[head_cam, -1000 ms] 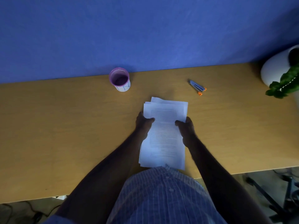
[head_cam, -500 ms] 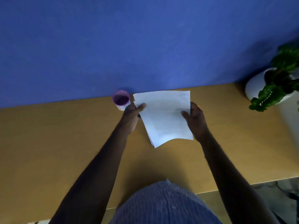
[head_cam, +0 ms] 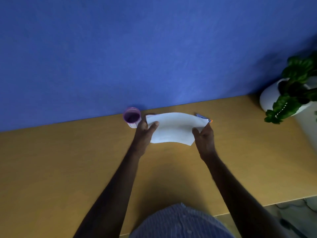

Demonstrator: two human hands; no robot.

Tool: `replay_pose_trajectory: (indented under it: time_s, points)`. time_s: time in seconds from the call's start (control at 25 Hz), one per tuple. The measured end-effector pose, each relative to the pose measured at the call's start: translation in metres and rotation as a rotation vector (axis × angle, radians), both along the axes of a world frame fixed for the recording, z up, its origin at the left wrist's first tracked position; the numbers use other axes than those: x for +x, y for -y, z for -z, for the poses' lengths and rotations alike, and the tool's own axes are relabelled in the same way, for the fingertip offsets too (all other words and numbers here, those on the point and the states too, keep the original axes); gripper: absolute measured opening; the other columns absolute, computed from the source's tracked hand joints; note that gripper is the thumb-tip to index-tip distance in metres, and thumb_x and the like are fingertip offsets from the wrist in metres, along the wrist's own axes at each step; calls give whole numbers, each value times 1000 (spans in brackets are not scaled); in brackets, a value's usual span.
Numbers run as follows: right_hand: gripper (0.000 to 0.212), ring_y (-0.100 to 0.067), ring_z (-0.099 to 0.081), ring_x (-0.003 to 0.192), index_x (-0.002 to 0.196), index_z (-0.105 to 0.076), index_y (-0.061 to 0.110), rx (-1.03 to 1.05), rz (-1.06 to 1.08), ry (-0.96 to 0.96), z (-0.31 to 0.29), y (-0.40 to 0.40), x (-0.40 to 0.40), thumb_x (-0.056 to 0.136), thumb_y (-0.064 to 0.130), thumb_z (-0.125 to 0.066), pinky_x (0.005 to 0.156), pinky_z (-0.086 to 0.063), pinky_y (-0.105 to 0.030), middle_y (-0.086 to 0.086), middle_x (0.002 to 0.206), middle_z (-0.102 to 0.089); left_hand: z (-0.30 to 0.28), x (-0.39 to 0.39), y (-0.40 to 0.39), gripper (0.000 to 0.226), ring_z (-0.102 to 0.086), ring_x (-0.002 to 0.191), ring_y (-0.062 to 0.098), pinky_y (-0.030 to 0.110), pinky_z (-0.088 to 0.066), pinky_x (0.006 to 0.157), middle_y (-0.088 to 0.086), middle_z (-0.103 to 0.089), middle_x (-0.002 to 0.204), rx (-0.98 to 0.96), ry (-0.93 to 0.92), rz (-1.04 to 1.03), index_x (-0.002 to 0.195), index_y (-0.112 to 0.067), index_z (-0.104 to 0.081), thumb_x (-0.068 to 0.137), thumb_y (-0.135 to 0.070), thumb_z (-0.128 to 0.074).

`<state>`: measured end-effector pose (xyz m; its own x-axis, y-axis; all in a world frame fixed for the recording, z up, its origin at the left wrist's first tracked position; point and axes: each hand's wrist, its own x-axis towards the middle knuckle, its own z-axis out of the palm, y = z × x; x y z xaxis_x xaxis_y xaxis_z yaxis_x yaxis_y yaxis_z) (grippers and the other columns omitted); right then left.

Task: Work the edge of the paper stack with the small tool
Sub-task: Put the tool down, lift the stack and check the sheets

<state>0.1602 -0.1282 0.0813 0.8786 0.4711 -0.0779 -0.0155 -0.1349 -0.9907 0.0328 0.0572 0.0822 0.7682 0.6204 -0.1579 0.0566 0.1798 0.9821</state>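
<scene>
A white paper stack (head_cam: 173,128) is lifted off the wooden desk (head_cam: 68,160), turned sideways and bowed upward in the middle. My left hand (head_cam: 145,130) pinches its left end, thumb on top. My right hand (head_cam: 204,134) grips its right end. The small tool, a grey-blue stapler with an orange tip (head_cam: 204,118), lies on the desk just behind the stack's right corner, partly hidden by the paper.
A purple-rimmed cup (head_cam: 132,117) stands by the blue wall, touching distance from my left hand. A white pot with a green plant (head_cam: 291,98) sits at the desk's right end. The desk's front edge runs near my body.
Both hands lifted the stack from flat on the desk, raised it and turned it from upright to sideways. The camera tilted up toward the wall.
</scene>
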Motion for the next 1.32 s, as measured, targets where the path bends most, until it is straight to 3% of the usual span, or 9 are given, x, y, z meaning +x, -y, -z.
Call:
replay_pose_trajectory:
  time_s: [0.12, 0.24, 0.36, 0.48, 0.72, 0.88, 1.04, 1.24, 1.32]
  points:
    - [50, -5, -71, 105, 113, -72, 42, 59, 5, -63, 0, -3, 2, 88, 3, -53, 91, -59, -33, 14, 108, -76, 9, -1, 7, 27, -65, 123, 28, 45, -50, 110, 7, -72, 126, -18, -64, -29, 127, -17, -63, 100, -13, -63]
    - [38, -9, -72, 108, 119, -72, 27, 45, 38, -59, 5, -5, 10, 92, 5, -56, 88, -56, -28, 10, 110, -77, 1, -1, 1, 22, -69, 115, 20, 36, -55, 101, -3, -76, 116, -28, -12, -43, 113, -33, -71, 91, -31, -69]
    - [52, -3, -71, 104, 113, -71, 45, -29, 14, -61, 14, -3, 12, 96, -2, -57, 87, -60, -26, 19, 106, -76, 6, 0, 2, 18, -70, 107, 16, 37, -55, 98, -5, -78, 110, -24, -20, -76, 106, -34, -75, 91, -24, -70]
    - [28, -4, -71, 95, 109, -69, 19, -89, 24, -87, 30, 0, 15, 97, -4, -58, 83, -59, -39, 14, 96, -75, 15, 1, 5, 20, -72, 112, 19, 39, -56, 100, -3, -78, 114, -40, -44, -100, 108, -34, -76, 92, -23, -69]
    - [42, -21, -68, 116, 137, -59, 16, -68, 16, -133, 35, -3, 14, 100, -3, -55, 94, -59, -37, -7, 125, -71, 23, 7, 5, 24, -69, 118, 20, 40, -53, 102, -1, -75, 123, -65, -48, -99, 123, -22, -69, 100, -23, -60]
    - [25, -17, -69, 102, 124, -61, 24, -186, 46, -117, 43, -2, 22, 101, 15, -63, 73, -53, -21, 4, 112, -72, 23, 18, -2, 22, -65, 104, 23, 38, -51, 89, 8, -72, 111, -80, -81, -149, 113, -18, -70, 101, -31, -56]
    - [16, -20, -65, 92, 115, -59, 21, -313, 41, -136, 69, 0, 24, 100, 18, -65, 64, -47, -22, 9, 100, -68, 48, 34, -1, 23, -56, 76, 2, 24, -44, 71, -15, -65, 80, -2, -244, -216, 90, -21, -66, 108, -25, -52]
    - [37, -24, -65, 99, 128, -58, 10, -510, 114, -184, 108, 7, 48, 93, 12, -70, 74, -53, -31, -7, 126, -65, 92, 46, 0, 28, -53, 67, 13, 30, -37, 68, -9, -56, 69, 222, -503, -174, 80, -13, -55, 106, -23, -50]
    - [43, -31, -67, 105, 132, -56, 5, -523, 212, -139, 117, 8, 67, 92, 7, -71, 86, -56, -39, -15, 134, -59, 106, 51, -4, 31, -58, 75, 33, 33, -35, 68, 3, -59, 69, 276, -580, -142, 76, -11, -52, 105, -20, -51]
